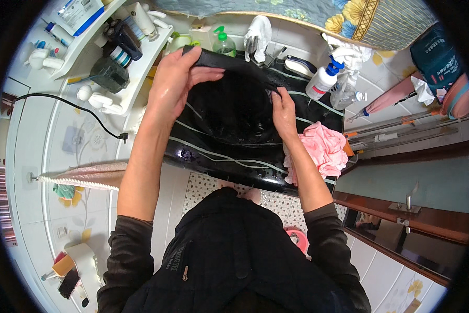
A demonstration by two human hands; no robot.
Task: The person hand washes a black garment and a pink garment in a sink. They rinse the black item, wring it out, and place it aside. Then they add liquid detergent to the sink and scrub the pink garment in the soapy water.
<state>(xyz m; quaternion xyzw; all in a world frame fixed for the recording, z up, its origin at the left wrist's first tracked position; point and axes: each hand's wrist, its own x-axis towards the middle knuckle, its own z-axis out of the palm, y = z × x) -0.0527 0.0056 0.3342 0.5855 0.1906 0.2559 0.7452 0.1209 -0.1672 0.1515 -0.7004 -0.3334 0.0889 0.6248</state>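
A black piece of cloth [229,64] is stretched between my two hands over a black washbasin [218,155] with pale wavy lines. My left hand [173,83] grips its upper left end, thumb on top and fingers beneath. At the right, my right hand [284,111] pinches the other end between thumb and fingers. The lower part of the cloth merges with the dark bowl, so its full shape cannot be made out. My left hand looks wet. Beside my right forearm, a crumpled pink cloth [323,148] lies on the basin's right edge.
Behind the basin stand a green pump bottle [224,44], a cloth-draped faucet [259,39], a brush [299,65] and a white spray bottle with a blue top [322,82]. White shelves [135,68] with toiletries flank the left. A door [401,193] is at the right.
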